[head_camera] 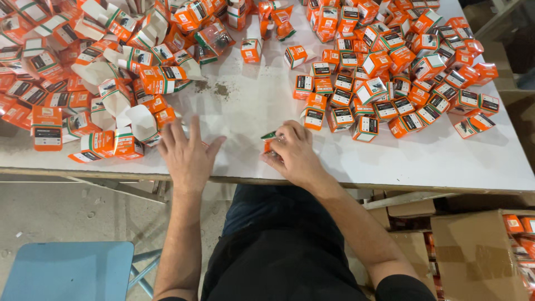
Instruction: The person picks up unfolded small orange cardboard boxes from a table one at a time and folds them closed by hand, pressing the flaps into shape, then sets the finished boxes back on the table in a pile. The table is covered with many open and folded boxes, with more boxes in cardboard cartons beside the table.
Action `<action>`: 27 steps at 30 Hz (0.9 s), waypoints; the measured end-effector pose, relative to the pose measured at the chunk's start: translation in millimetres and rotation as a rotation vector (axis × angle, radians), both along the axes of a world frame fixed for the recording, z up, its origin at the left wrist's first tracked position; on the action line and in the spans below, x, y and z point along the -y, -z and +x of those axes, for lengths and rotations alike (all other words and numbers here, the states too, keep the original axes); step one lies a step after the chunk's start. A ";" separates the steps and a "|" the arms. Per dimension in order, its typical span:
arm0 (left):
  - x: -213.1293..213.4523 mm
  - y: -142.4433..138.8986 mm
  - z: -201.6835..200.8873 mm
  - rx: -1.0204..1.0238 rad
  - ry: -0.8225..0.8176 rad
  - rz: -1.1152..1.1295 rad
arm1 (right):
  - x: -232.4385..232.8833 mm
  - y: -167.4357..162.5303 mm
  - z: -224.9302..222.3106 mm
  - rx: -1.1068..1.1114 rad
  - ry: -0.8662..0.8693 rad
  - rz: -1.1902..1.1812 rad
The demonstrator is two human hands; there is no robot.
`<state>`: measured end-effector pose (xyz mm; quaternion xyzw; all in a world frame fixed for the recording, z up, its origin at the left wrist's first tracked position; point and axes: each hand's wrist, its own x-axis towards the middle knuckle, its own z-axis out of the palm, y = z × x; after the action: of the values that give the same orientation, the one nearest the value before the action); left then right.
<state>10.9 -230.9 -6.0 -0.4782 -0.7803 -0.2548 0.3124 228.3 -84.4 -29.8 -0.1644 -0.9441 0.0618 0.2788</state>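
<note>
It is a packing workshop: a white worktable (251,106) heaped with small orange boxes (390,67), cardboard cartons (473,251) beside, concrete floor (67,212).

The table (251,106) is white, with a dark smudge of grit toward its far middle. Along its far-left corner lie open cartons (111,72), orange outside with green and white stripes, white inside their flaps. Toward the far-right corner the closed boxes (390,67) are orange with black-and-white label panels. The small box (270,140) under the right hand (295,153) is orange with a green flap. Below the near edge stand a pale blue stool (67,270) and brown cardboard cartons (473,251).
</note>
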 end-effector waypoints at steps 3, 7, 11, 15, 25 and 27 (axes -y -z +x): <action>-2.8 20.7 0.3 0.173 0.049 -0.033 | 1.6 8.3 -17.3 -0.098 -0.046 -0.038; -18.6 31.1 1.0 0.234 0.187 -0.078 | 8.4 21.5 -9.5 -0.064 -0.014 -0.048; -35.9 23.1 5.8 0.258 0.326 -0.090 | 4.5 26.9 10.0 -0.007 0.032 -0.124; -47.1 10.3 22.4 0.324 0.441 0.022 | 1.2 24.4 24.9 -0.279 0.058 -0.288; -39.5 26.6 92.2 1.524 1.093 0.218 | 3.0 16.1 40.6 -0.611 0.148 -0.983; -38.3 32.2 94.7 1.630 1.143 0.101 | 6.0 11.2 47.9 -0.656 -0.014 -1.122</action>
<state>105.6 -192.6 -38.3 -0.4472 -0.3972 -0.6502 -0.4685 276.2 -90.5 -41.0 -0.2515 -0.6354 0.5943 0.4239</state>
